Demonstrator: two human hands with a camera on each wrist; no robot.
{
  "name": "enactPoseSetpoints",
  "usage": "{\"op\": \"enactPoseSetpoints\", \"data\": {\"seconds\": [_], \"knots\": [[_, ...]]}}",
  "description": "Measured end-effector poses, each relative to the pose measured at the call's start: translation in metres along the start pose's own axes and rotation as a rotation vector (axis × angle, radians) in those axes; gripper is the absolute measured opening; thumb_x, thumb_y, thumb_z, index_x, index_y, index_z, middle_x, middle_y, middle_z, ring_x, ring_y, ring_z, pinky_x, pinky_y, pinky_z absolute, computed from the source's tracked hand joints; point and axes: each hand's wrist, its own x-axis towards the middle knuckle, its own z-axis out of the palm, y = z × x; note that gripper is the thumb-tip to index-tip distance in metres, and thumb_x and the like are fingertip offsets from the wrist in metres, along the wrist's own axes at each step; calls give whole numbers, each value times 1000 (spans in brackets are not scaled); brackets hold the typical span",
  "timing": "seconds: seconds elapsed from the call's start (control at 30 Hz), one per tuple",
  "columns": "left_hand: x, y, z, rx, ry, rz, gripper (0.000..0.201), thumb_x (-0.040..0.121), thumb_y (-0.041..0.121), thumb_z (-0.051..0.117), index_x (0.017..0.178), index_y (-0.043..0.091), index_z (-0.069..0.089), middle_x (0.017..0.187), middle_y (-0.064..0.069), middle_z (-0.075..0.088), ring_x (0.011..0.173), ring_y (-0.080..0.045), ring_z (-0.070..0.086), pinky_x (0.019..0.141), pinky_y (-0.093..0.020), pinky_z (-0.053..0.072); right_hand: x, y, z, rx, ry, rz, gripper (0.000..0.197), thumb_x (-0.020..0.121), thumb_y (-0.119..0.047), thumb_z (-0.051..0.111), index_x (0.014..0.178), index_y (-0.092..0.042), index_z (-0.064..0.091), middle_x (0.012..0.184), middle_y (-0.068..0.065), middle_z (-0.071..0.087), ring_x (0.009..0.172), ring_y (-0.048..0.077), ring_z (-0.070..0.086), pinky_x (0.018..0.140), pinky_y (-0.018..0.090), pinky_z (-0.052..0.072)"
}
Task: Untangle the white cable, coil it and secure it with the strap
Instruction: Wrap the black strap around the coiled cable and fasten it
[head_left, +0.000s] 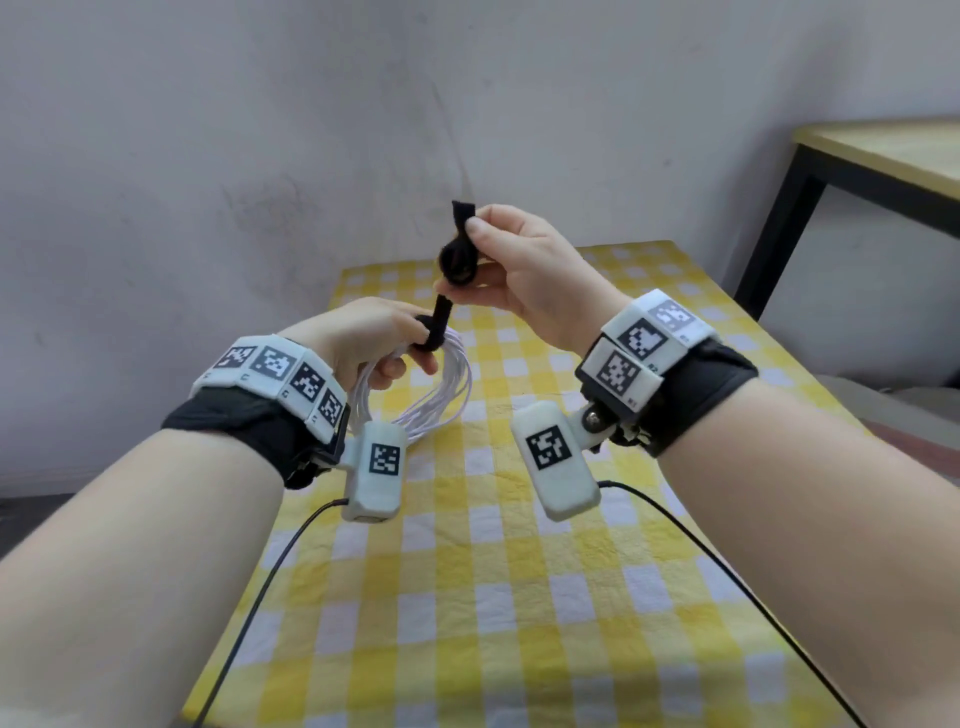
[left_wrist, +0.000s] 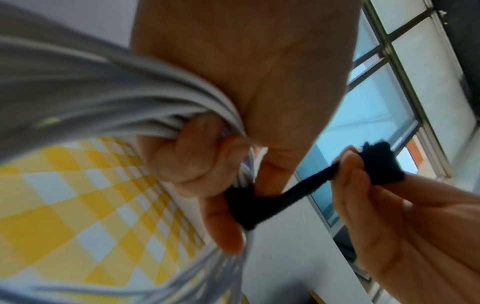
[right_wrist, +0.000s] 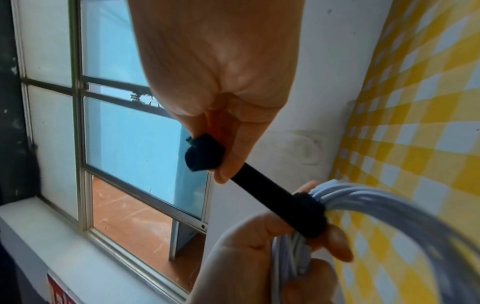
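Observation:
The white cable (head_left: 441, 395) hangs as a coil of several loops above the table. My left hand (head_left: 374, 343) grips the coil's top; in the left wrist view its fingers curl round the white cable (left_wrist: 145, 107). A black strap (head_left: 441, 317) wraps the bundle beside the left thumb and runs up taut to my right hand (head_left: 498, 265). There the thumb and fingers pinch the strap's rolled free end (head_left: 460, 254). In the right wrist view the black strap (right_wrist: 272, 191) stretches from my fingertips (right_wrist: 228, 172) to the wrapped white cable (right_wrist: 363, 199).
The table wears a yellow and white checked cloth (head_left: 467, 597). Thin black camera leads (head_left: 727, 571) trail from both wrists across it. A wooden table with a black frame (head_left: 831, 171) stands at the right, a grey wall behind. A window (right_wrist: 116, 123) shows in the wrist views.

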Motion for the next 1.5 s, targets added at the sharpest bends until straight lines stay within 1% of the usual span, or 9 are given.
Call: {"op": "enactPoseSetpoints", "data": {"seconds": [0.27,0.47,0.63,0.77,0.9,1.0,1.17,1.33,1.5], "knots": [[-21,19,7,81,-335,200,29,84,23,56,111,19,67,72,-7,59,41,-10,29,37,-17,20,8,-4,-13,133,156,42,22,102,-10,35,86,-3,49,82,14,59,71,24,68,68,26,59],[-24,19,10,136,-195,326,19,94,25,53,106,14,62,73,-6,62,43,-9,28,38,-17,21,7,3,-21,250,229,220,28,97,1,32,115,14,49,87,23,63,73,27,66,61,21,58],[-24,15,11,44,-152,415,34,95,22,53,127,26,41,67,-3,64,44,-12,26,39,-19,21,8,9,-28,177,325,270,11,94,2,47,89,5,57,80,15,64,63,17,68,59,17,57],[-25,18,11,42,-162,427,19,95,19,53,113,19,57,71,-4,66,43,-11,23,38,-17,20,9,15,-33,71,430,304,11,93,-4,55,82,-2,57,74,11,61,48,9,62,46,15,52],[-23,18,11,93,-169,385,16,92,18,57,105,9,61,76,3,69,46,-11,26,39,-18,19,8,19,-33,-262,415,314,14,91,-9,60,77,-7,56,64,8,61,36,6,52,38,16,43],[-21,16,10,139,-179,359,17,92,19,57,101,5,61,51,11,53,41,-7,26,39,-17,19,10,20,-34,-493,415,298,17,87,-10,62,71,-9,57,57,6,57,42,11,40,41,20,32],[-16,10,5,-80,-172,405,17,82,33,60,84,16,62,55,7,34,44,-6,28,41,-16,21,7,22,-33,-414,320,317,16,88,-7,60,73,-12,62,55,4,51,39,7,38,38,15,33],[-13,9,2,-295,-151,422,22,95,29,48,96,11,60,56,4,30,44,-7,29,42,-17,18,2,28,-36,-366,125,377,11,87,-13,65,78,-7,63,66,2,54,57,8,46,49,13,47],[-13,9,4,-287,-127,394,26,99,28,41,98,10,60,75,-6,63,48,-11,39,39,-16,22,-1,26,-36,-376,65,435,25,93,-32,58,78,-13,62,67,-1,61,59,11,49,49,16,44]]}}
